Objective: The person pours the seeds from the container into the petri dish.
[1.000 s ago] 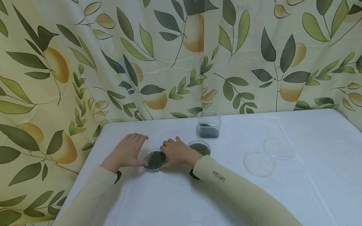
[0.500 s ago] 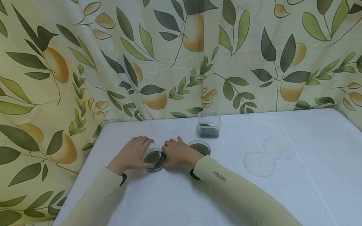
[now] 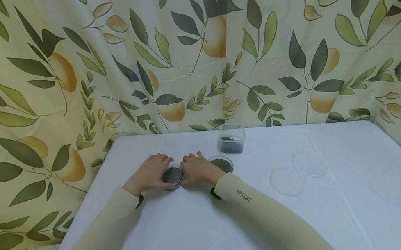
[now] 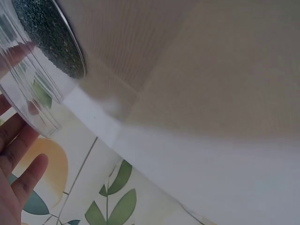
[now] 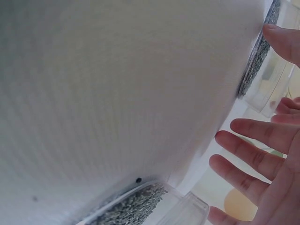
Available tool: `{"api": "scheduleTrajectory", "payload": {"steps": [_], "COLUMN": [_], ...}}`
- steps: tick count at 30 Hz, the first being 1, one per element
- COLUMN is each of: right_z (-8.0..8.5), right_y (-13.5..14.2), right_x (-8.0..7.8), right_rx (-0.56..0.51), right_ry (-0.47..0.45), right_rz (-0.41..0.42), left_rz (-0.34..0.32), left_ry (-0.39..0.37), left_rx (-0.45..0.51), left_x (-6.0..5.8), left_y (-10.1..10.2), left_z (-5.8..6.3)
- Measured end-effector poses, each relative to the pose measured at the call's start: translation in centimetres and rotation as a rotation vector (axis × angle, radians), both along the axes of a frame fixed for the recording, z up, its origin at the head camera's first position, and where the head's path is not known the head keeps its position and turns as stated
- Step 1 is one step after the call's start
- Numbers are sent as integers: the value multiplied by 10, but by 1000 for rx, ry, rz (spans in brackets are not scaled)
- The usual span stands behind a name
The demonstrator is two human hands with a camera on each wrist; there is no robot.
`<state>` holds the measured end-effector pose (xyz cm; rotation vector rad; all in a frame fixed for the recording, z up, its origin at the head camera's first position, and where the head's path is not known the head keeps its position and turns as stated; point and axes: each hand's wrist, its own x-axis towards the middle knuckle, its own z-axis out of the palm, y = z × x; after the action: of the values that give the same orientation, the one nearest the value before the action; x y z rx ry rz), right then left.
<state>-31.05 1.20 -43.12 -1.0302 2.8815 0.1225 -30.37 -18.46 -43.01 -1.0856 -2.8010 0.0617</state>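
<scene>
Two shallow round dishes of dark granules sit side by side on the table. My left hand (image 3: 149, 174) holds a clear round lid (image 4: 47, 110) over the left dish (image 3: 173, 175), thumb on the near side and fingers on the far side. In the left wrist view the granules (image 4: 51, 40) show through the clear wall. Close against the dish's right side is my right hand (image 3: 197, 170); its thumb (image 5: 280, 40) reaches the rim and its other fingers stretch out. Behind the right wrist, partly hidden, stands the right dish (image 3: 223, 163).
A clear square tub (image 3: 231, 139) with dark granules stands near the back edge. Two clear round discs, a nearer one (image 3: 287, 181) and a farther one (image 3: 309, 165), lie on the white table cover (image 3: 205, 231) to the right. A leaf-patterned curtain (image 3: 193, 60) hangs behind the table.
My left hand has shifted right and slightly nearer me, towards the right hand. The clear lid has come over the left dish, whose granules look greyer. The right hand has hardly moved.
</scene>
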Motion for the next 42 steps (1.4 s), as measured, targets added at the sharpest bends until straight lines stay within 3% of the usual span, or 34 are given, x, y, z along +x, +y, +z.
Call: {"api": "scheduleTrajectory", "payload": {"steps": [29,42], "right_z": [5,23], "right_y": [-1,11], "right_x": [2,11], "right_rx": [34,9], "right_ry": [34,74], "right_rz": [-1,7], "left_rz": [60,54], "left_ry": [-71,-35], "left_rx": [23,109], "left_x": [7,9], "left_y": [1,5], "left_z": [-11,3]}}
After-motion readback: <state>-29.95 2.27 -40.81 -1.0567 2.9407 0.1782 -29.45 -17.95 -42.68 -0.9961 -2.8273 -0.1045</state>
